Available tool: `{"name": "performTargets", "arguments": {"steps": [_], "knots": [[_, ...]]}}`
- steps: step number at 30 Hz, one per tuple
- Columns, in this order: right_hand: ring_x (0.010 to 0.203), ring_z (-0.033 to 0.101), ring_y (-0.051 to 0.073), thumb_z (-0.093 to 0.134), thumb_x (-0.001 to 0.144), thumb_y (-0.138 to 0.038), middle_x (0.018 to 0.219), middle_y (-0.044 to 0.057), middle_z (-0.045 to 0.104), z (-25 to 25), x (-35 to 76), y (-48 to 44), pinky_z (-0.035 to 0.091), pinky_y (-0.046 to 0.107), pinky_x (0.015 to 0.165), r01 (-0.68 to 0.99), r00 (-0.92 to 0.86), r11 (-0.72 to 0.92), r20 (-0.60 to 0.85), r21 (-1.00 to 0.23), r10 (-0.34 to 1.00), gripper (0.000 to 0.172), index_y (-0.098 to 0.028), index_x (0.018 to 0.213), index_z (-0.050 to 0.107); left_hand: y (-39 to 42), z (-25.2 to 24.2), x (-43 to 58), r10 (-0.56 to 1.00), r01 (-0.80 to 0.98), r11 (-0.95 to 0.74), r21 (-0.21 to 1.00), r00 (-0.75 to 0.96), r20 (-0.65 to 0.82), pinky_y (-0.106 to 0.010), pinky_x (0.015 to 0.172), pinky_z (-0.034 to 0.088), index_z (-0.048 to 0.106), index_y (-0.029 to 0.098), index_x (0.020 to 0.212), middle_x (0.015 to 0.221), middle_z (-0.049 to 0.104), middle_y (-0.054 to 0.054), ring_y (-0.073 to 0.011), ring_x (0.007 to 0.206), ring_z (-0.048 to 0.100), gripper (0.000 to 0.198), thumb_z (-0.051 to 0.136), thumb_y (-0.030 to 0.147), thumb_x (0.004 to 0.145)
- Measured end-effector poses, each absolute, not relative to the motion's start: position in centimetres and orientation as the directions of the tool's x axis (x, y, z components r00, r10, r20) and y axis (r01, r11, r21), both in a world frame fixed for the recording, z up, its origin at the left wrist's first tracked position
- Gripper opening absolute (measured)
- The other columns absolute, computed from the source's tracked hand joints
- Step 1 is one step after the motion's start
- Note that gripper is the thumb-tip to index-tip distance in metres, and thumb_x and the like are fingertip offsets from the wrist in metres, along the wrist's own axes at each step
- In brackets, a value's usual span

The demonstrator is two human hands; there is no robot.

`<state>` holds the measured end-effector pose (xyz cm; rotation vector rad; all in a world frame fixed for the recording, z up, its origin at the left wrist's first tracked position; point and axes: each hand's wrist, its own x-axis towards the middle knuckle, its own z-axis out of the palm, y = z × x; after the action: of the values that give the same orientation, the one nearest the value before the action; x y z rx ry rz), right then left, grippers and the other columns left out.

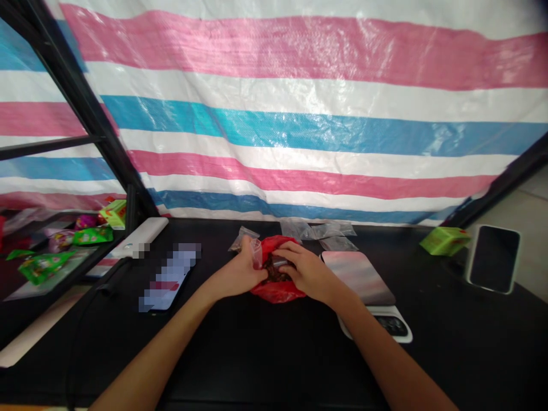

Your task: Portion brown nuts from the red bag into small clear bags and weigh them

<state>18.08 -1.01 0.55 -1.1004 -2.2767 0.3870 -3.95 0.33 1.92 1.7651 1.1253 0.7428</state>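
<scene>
While over a crinkled red plastic bag (pixel 278 292), left hand (pixel 238 273) pinching clear film (pixel 256 254), right hand (pixel 306 272) curled on dark lumps (pixel 273 273).

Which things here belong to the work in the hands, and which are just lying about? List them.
In use:
left hand pinching a small clear plastic bag
right hand on a red plastic bag of dark brown pieces
more clear bags

Lying about:
smartphone with pixelated screen
green box
white-framed phone

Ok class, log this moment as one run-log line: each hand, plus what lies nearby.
left hand: holds small clear plastic bag | right hand: touches red plastic bag, over dark contents | nearby: clear plastic bags
</scene>
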Motion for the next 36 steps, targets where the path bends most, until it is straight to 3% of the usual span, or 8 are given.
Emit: {"name": "performTargets", "arguments": {"steps": [6, 10, 13, 17, 23, 26, 32, 36], "knots": [[0.114, 0.063, 0.024, 0.061, 0.091, -0.011, 0.117, 0.008, 0.069, 1.0, 18.3, -1.2, 0.050, 0.041, 0.106, 0.649, -0.517, 0.625, 0.352, -0.433, 0.780, 0.033, -0.024, 0.120, 0.073, 1.5, 1.9, -4.9, 0.924, 0.245, -0.191, 0.950, 0.370, 0.091, -0.025, 0.069, 0.053, 0.036, 0.022, 0.106, 0.094, 0.057, 0.002, -0.0129, 0.082, 0.062, 0.042, 0.057, 0.009, 0.072], [0.117, 0.063, 0.023, 0.055, 0.088, -0.002, 0.124, 0.009, 0.068, 0.8, 18.3, -1.3, 0.051, 0.039, 0.106, 0.622, -0.528, 0.631, 0.347, -0.464, 0.775, 0.047, -0.024, 0.126, 0.070, 1.4, 1.6, -4.8, 0.951, 0.326, -0.065, 0.943, 0.307, -0.041, -0.026, 0.058, 0.051, 0.035, 0.024, 0.102, 0.083, 0.057, 0.003, -0.0135, 0.067, 0.061, 0.035, 0.056, 0.013, 0.076], [0.118, 0.062, 0.023, 0.052, 0.084, 0.003, 0.126, 0.010, 0.066, 0.4, 18.2, -1.3, 0.050, 0.039, 0.107, 0.616, -0.540, 0.631, 0.330, -0.472, 0.774, 0.056, -0.023, 0.132, 0.067, 0.9, 1.7, -3.9, 0.958, 0.253, 0.028, 0.967, 0.269, -0.098, -0.026, 0.059, 0.053, 0.038, 0.024, 0.104, 0.085, 0.059, 0.002, -0.0144, 0.069, 0.063, 0.034, 0.057, 0.015, 0.077], [0.117, 0.062, 0.024, 0.055, 0.088, -0.003, 0.124, 0.010, 0.066, 0.2, 18.0, -1.3, 0.050, 0.040, 0.107, 0.643, -0.497, 0.602, 0.340, -0.473, 0.798, 0.046, -0.022, 0.127, 0.069, 0.6, 2.7, -3.1, 0.934, 0.091, 0.160, 0.983, 0.309, -0.180, -0.024, 0.053, 0.050, 0.042, 0.024, 0.098, 0.077, 0.056, 0.005, -0.0122, 0.059, 0.058, 0.026, 0.054, 0.018, 0.076], [0.114, 0.063, 0.024, 0.059, 0.089, -0.007, 0.126, 0.008, 0.065, 0.1, 17.4, -1.4, 0.049, 0.040, 0.106, 0.655, -0.439, 0.562, 0.351, -0.505, 0.827, 0.038, -0.022, 0.123, 0.068, 0.8, 3.1, -3.1, 0.940, 0.095, 0.002, 0.995, 0.339, -0.035, -0.025, 0.065, 0.051, 0.052, 0.020, 0.084, 0.075, 0.060, 0.003, -0.0134, 0.069, 0.060, 0.017, 0.055, 0.014, 0.069], [0.115, 0.062, 0.025, 0.059, 0.088, -0.006, 0.123, 0.008, 0.066, 0.0, 17.2, -1.5, 0.049, 0.041, 0.107, 0.672, -0.429, 0.565, 0.370, -0.479, 0.824, 0.038, -0.023, 0.120, 0.068, 1.1, 2.2, -2.9, 0.944, 0.048, 0.029, 0.998, 0.328, -0.043, -0.027, 0.071, 0.053, 0.055, 0.019, 0.084, 0.079, 0.064, 0.002, -0.0148, 0.074, 0.062, 0.015, 0.056, 0.016, 0.070], [0.116, 0.061, 0.026, 0.056, 0.089, -0.007, 0.125, 0.011, 0.063, 0.0, 17.2, -1.8, 0.050, 0.042, 0.105, 0.697, -0.428, 0.546, 0.341, -0.465, 0.837, 0.041, -0.020, 0.127, 0.065, 1.6, 1.2, -2.6, 0.953, -0.102, 0.132, 0.986, 0.287, -0.098, -0.020, 0.054, 0.043, 0.055, 0.019, 0.081, 0.069, 0.058, 0.006, -0.0094, 0.057, 0.054, 0.015, 0.054, 0.014, 0.067], [0.121, 0.059, 0.027, 0.054, 0.085, -0.003, 0.129, 0.014, 0.060, 0.1, 17.1, -1.9, 0.048, 0.041, 0.108, 0.704, -0.414, 0.526, 0.327, -0.477, 0.850, 0.050, -0.016, 0.132, 0.063, 1.8, 1.3, -2.8, 0.950, -0.193, 0.201, 0.960, 0.278, -0.143, -0.019, 0.052, 0.043, 0.052, 0.019, 0.083, 0.069, 0.055, 0.006, -0.0086, 0.055, 0.051, 0.019, 0.059, 0.016, 0.065]]}}
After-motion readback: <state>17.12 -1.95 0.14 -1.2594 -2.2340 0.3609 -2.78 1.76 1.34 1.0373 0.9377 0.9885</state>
